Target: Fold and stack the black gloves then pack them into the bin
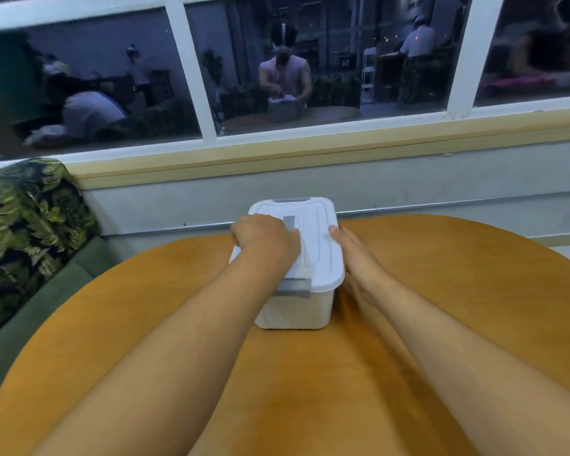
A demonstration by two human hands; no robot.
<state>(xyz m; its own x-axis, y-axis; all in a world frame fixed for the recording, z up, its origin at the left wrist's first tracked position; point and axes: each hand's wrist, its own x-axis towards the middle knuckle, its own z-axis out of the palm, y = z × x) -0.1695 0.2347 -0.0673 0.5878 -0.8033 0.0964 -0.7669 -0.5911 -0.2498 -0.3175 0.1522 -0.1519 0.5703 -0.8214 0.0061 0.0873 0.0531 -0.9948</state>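
Bin (295,311) held between two hands, lid (320,248) on

The white bin is set on the round orange-brown table (458,307), directly between the two forearms. Its white lid is seated on top, so the inside is hidden. The left hand (265,240) is laid palm down on the lid's left half, and its fingers are curled down over the lid's left edge, which is gripped. A grey handle (289,222) in the lid's middle is partly covered by this hand. The right hand (352,258) is kept flat, fingers straight and together, and is pressed along the bin's right side, the fingertips reaching the lid's rim; nothing is grasped by it. A grey latch (293,287) is seen just beside the left wrist, at the bin's near end, and a second latch (290,200) beyond the left hand, at the far end. Left of the left arm a leaf-patterned cushion (23,225) is seen; beyond both hands, a white-framed window (310,136).
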